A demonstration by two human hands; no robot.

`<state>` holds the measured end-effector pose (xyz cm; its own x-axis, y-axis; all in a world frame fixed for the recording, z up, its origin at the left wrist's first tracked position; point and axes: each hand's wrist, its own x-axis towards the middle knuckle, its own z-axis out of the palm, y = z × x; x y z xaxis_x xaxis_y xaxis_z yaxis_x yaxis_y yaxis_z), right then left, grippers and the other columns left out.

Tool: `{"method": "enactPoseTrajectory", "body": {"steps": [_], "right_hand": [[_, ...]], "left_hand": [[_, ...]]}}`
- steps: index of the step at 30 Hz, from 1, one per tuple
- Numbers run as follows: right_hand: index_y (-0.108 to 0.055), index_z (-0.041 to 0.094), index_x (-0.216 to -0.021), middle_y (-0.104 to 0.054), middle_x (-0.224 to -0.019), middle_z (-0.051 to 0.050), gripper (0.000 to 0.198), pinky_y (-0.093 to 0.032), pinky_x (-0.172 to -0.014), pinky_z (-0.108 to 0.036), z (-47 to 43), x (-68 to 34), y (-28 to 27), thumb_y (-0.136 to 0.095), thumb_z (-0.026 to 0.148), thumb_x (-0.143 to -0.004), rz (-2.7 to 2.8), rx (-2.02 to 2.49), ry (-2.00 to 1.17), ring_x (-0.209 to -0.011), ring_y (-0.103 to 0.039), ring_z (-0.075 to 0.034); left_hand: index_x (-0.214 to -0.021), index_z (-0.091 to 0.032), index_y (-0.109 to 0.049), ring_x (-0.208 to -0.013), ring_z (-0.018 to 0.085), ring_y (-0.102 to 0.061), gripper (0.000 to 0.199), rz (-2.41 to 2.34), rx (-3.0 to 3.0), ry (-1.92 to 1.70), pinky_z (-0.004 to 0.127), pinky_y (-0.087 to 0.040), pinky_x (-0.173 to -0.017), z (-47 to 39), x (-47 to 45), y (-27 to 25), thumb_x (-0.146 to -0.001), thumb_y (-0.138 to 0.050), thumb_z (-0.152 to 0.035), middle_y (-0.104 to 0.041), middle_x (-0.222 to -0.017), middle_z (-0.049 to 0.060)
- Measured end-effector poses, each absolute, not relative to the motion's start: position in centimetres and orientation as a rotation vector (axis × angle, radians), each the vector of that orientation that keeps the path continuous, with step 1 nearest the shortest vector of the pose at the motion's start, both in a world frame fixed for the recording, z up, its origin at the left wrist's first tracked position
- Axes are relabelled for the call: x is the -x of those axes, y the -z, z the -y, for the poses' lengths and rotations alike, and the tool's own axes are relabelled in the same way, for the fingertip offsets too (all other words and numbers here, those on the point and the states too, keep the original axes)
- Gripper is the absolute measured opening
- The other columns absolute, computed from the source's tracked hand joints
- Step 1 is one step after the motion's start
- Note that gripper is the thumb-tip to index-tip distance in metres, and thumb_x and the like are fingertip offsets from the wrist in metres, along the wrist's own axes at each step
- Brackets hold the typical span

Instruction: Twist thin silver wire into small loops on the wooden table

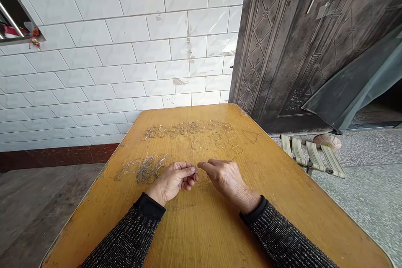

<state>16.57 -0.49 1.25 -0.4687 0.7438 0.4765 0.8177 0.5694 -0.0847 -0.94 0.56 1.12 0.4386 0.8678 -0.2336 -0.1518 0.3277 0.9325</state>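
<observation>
Just above the table's middle, my left hand (175, 179) pinches a thin wire (206, 177) between thumb and forefinger. My right hand (225, 178) is beside it, back of the hand upward, its fingers closed around the same wire at the left hand's fingertips; its thumb is hidden. A bent bit of the wire shows between the two hands. Left of my left hand lies a loose, tangled pile of thin wires (146, 171). Beyond the hands, several wires bent into loops (188, 129) are laid in a row across the table, with a few more (216, 141) in front.
The wooden table (201, 234) stands against a white tiled wall (135, 29). A folding stool with striped straps (310, 155) is at its right, near a dark carved door (282, 50) and a grey hanging sheet (358, 83). A barred window (12, 21) is at upper left.
</observation>
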Motion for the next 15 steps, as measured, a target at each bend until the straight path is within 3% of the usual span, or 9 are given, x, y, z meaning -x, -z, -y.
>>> {"method": "enactPoseTrajectory", "body": {"steps": [4, 7, 11, 15], "right_hand": [[-0.064, 0.021, -0.086, -0.061, -0.064, -0.004, 0.025, -0.024, -0.047, -0.023, 0.6, -16.5, -1.1, -0.042, 0.011, -0.082, 2.361, 1.202, 0.216, -0.05, -0.05, -0.01], [-0.064, 0.02, -0.088, -0.062, -0.065, -0.004, 0.025, -0.029, -0.049, -0.022, 0.5, -16.3, -0.7, -0.04, 0.013, -0.083, 2.255, 1.214, 0.033, -0.052, -0.053, -0.011], [-0.055, 0.018, -0.103, -0.061, -0.059, 0.0, 0.025, -0.039, -0.055, -0.023, 0.1, -15.9, -0.5, -0.041, 0.023, -0.083, 1.851, 1.122, -0.601, -0.053, -0.056, -0.012], [-0.044, 0.014, -0.111, -0.06, -0.061, 0.001, 0.041, -0.04, -0.047, -0.022, -0.4, -15.5, -0.6, -0.052, 0.033, -0.075, 1.483, 1.022, -1.18, -0.056, -0.059, -0.014]], "left_hand": [[-0.062, -0.013, -0.059, -0.044, 0.006, -0.05, 0.019, -0.908, -1.056, -0.768, 0.019, -0.034, -0.043, -0.5, 0.9, -1.3, -0.065, -0.068, -0.029, -0.061, -0.059, 0.003], [-0.06, -0.013, -0.057, -0.043, 0.006, -0.048, 0.018, -0.918, -1.09, -0.784, 0.019, -0.034, -0.043, -0.4, 0.7, -1.3, -0.066, -0.066, -0.027, -0.06, -0.058, 0.002], [-0.064, -0.014, -0.057, -0.047, 0.007, -0.049, 0.013, -0.898, -1.092, -0.93, 0.02, -0.035, -0.046, -0.3, 0.3, -1.1, -0.067, -0.063, -0.024, -0.059, -0.058, 0.002], [-0.066, -0.013, -0.057, -0.053, 0.009, -0.051, 0.012, -0.903, -1.089, -1.079, 0.021, -0.038, -0.051, -0.2, 0.0, -1.1, -0.067, -0.061, -0.025, -0.061, -0.064, 0.003]]}}
